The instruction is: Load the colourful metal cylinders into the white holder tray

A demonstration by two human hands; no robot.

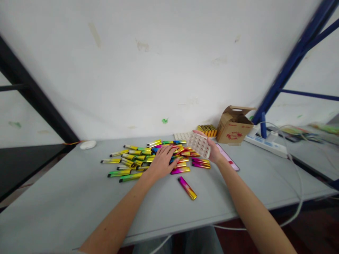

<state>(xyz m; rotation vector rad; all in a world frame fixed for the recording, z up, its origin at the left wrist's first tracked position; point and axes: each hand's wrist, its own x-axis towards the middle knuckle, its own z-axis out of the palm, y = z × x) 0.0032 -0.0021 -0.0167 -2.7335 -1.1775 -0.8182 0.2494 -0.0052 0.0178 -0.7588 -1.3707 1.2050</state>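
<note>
Many slim metallic cases [135, 153], shaped like lighters with dark ends, lie in a loose pile on a pale grey table [79, 197], in yellow, green, blue, red and magenta. The table stands against a white wall [169, 70] with tan scuffs and a green mark [164, 121], between a black post [34, 91] and a blue metal frame [288, 60]. 1 magenta-and-yellow case [187, 188] lies apart from the pile, nearer the front edge. The left hand [164, 162] rests palm down over the pile, fingers spread; whether it grips a case cannot be told. The right hand [214, 151] grasps a whitish tray [200, 144] with rows of holes, tilted up at the pile's right side. A second pale tray [182, 136] lies behind, partly covered. Near the wall, a yellow block of packed pieces [207, 130] sits beside an open cardboard box [234, 127]. The box bears a red printed emblem and a small line of lettering, both too blurred to read. A phone [227, 157] with a pinkish screen lies near the right hand, its text illegible. A white power strip [266, 145] reaches under the frame; items beyond it are smeared, and both forearms are cut off below.
</note>
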